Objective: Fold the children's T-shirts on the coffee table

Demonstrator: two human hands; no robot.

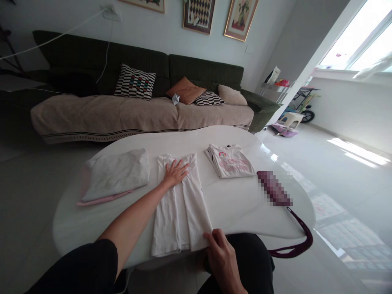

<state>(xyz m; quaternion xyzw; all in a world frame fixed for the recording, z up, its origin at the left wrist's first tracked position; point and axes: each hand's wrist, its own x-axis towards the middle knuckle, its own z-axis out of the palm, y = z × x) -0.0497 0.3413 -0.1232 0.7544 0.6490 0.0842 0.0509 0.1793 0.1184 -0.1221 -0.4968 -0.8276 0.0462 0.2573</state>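
A white shirt [179, 208], its sides folded inward into a long strip, lies on the white table in front of me. My left hand [176, 173] rests flat on its far part, fingers spread. At the near right corner, my right hand [221, 249] pinches the shirt's hem between thumb and fingers. To the right lies a folded white T-shirt [234, 163] with a rainbow and pink print. On the left sits a folded grey-white garment [118, 173] with a pink cloth [105, 200] showing under it.
The rounded white table [235, 212] has a maroon pouch [274, 188], partly pixelated, with its strap [301, 241] hanging over the right edge. Behind stands a dark green sofa [205, 65] with cushions. My knee [251, 261] is below the near edge.
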